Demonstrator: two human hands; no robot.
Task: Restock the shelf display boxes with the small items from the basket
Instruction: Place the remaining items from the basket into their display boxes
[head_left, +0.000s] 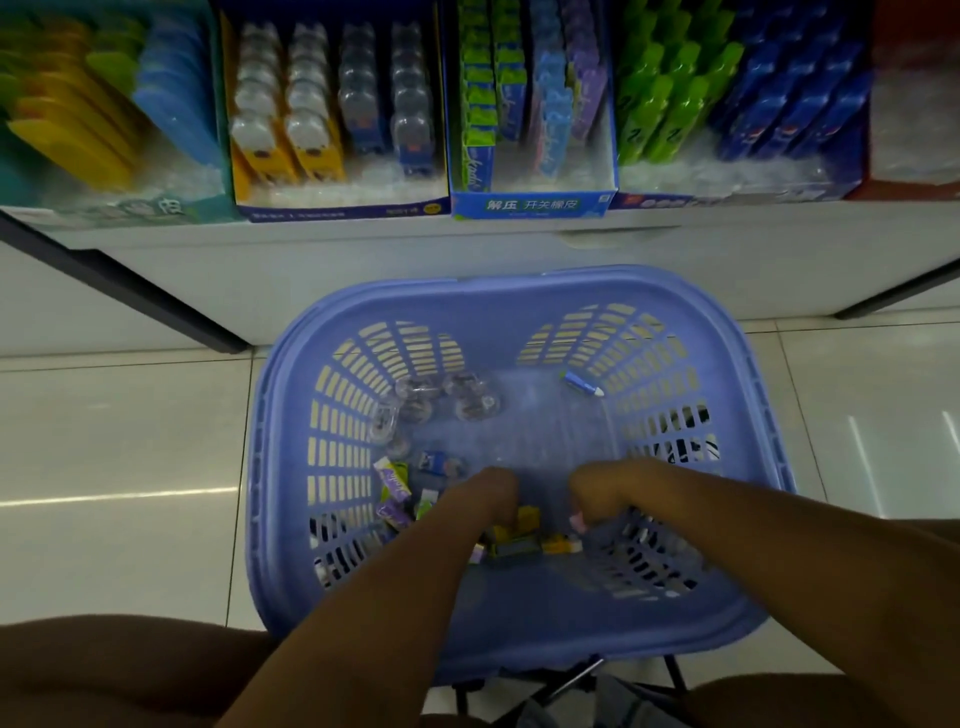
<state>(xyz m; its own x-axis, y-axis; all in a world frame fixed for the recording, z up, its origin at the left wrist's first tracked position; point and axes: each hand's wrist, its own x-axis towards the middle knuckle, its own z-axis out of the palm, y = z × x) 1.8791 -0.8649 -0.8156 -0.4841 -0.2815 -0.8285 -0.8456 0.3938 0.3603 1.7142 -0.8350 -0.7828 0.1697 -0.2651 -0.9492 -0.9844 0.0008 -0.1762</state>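
We see a lilac basket (519, 291) standing on the tiled floor (130, 441), just in front of a white shelf (311, 260). Both hands reach down into its near half. The left hand (485, 493) hangs over a cluster of small yellow items (524, 525), and the right hand (608, 491) is close beside it on the right. Both hands are knuckles up with the fingers bent down and hidden from us, so we cannot tell whether either one grips anything.

More small items lie on the basket floor:
- purple and green packets (395, 483) near the left wall
- a group of clear rounded pieces (441, 400) at the far left
- one blue stick with a white tip (582, 385) alone at the far right

On the shelf, display boxes stand side by side. A blue-fronted box (535, 203) with green, blue and purple packs is in the middle. A box with yellow and blue rows (337, 210) is to its left, and a box of green and dark blue items (727, 104) is to its right.
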